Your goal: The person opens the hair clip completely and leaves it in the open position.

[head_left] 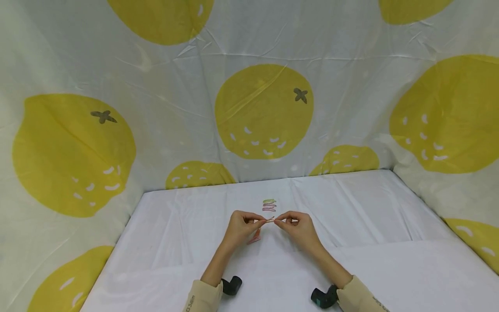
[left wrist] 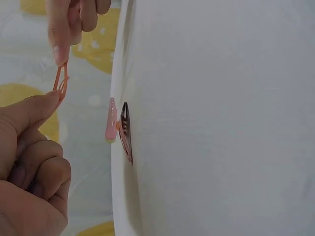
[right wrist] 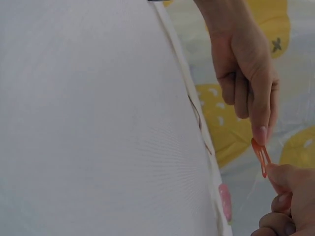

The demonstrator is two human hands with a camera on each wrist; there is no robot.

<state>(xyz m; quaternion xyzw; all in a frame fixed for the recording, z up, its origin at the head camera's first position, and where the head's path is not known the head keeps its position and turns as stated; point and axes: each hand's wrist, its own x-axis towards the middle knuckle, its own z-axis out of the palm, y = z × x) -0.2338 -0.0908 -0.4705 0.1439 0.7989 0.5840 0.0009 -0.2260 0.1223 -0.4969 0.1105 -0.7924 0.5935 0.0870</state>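
Hair clip (left wrist: 64, 84), orange in colour, was suspended between the hands, above the white cloth-covered desk (head_left: 370, 212). The left hand (head_left: 239, 227) pinched one end between thumb and forefinger; the right hand (head_left: 302, 229) pinched the opposite end in the same manner. Each pair of fingertips was closed to the thickness of the clip, and the remaining left fingers were folded in toward the palm. Governing relation: the long axis of the held clip ran across the person's front, from the left fingertips to the right fingertips, so neither hand was nearer to it. In the head view its two legs appeared to part toward the right end; whether the clasp was unsnapped could not be determined at that size. A row of clips (head_left: 269, 205), green at the far end and pinkish toward the near end, lay on the desk directly beyond the held piece, roughly centred between the two hands. The long axes in this row also ran left to right, approximately parallel to the held clip. A group of reddish and orange clips (head_left: 255, 236) lay on the near side of the left fingers, closer to the left hand than to the right; its count could not be read. Behind the desk hung a lemon-print curtain (head_left: 264, 117).
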